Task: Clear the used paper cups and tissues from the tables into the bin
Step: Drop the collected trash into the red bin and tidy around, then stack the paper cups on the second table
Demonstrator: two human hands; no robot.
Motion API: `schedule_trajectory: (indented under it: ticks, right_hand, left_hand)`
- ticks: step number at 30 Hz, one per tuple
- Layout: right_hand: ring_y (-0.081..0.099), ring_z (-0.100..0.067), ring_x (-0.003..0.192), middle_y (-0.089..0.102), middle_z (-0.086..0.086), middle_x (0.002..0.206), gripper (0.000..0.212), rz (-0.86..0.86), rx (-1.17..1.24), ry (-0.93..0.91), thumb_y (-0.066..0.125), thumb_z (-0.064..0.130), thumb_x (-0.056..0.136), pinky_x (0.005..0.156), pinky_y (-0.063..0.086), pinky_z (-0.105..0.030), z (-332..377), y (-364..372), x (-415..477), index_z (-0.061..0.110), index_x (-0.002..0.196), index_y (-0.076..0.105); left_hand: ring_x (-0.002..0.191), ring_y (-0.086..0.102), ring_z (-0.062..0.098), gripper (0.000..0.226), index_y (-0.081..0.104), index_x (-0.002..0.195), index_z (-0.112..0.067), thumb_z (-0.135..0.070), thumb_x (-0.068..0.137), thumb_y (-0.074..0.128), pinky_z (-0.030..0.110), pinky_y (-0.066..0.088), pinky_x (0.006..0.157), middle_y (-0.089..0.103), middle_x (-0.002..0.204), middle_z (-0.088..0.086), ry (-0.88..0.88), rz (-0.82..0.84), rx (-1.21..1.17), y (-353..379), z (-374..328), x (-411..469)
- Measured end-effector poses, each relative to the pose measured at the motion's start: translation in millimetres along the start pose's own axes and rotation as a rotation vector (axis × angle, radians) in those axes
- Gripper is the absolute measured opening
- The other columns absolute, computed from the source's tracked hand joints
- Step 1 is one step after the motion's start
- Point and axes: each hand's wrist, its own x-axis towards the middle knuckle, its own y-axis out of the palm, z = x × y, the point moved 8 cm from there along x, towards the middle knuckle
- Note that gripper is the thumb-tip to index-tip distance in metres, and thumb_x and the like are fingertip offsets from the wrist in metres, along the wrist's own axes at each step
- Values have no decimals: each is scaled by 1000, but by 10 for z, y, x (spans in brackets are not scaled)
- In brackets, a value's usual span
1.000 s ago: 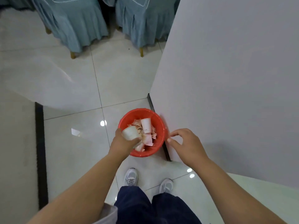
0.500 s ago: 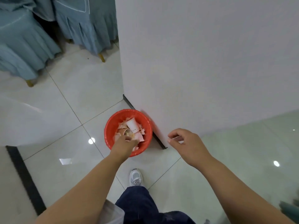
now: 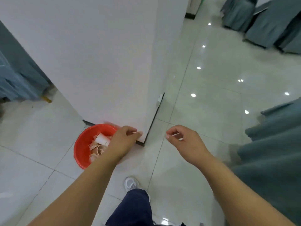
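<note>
Both empty | left hand (image 3: 123, 141), right hand (image 3: 187, 142) fingers slack | cups (image 3: 101, 139) in bin (image 3: 79, 150) beside left

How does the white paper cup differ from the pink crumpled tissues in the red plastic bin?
The white paper cup keeps its round shape; the pink crumpled tissues are shapeless. The cup is white, the tissues pinkish. The cup lies on its side, the tissues around it. Both lie inside the red plastic bin.
</note>
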Motion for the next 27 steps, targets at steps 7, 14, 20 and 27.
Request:
schedule_trajectory:
  ticks: [7, 14, 20, 27]
  right_hand:
    - [61, -5, 81, 66, 16, 86, 4, -351, 105, 192, 65, 30, 88, 68, 48, -15, -777, -1032, -1169, 31, 84, 65]
    - [58, 2, 67, 65, 18, 71, 6, -700, 245, 280, 66, 26, 87, 58, 41, -12, -1171, -1879, -1896, 28, 82, 67]
    - [58, 0, 69, 68, 11, 78, 4, -969, 316, 317, 67, 26, 87, 67, 48, -19, -1294, -2590, -2229, 25, 84, 69]
    - [59, -2, 72, 66, 14, 76, 6, -1193, 323, 391, 65, 28, 88, 68, 44, -19, -1330, -3208, -2582, 30, 82, 67]
  left_hand:
    - [88, 68, 18, 14, 64, 93, -22, -30, 84, 69, 35, 51, 81, 70, 95, -1, 173, 299, 32, 1339, -731, -622]
    - [87, 69, 14, 15, 65, 98, -20, -29, 86, 67, 28, 51, 76, 69, 97, 1, 332, 509, 86, 2198, -1439, -1064]
    - [85, 69, 15, 11, 66, 95, -20, -25, 85, 68, 37, 53, 82, 70, 97, 5, 476, 639, 127, 2815, -2209, -1182]
    - [85, 69, 14, 8, 67, 93, -23, -26, 86, 67, 31, 54, 76, 70, 93, -1, 629, 818, 150, 3567, -3012, -1352]
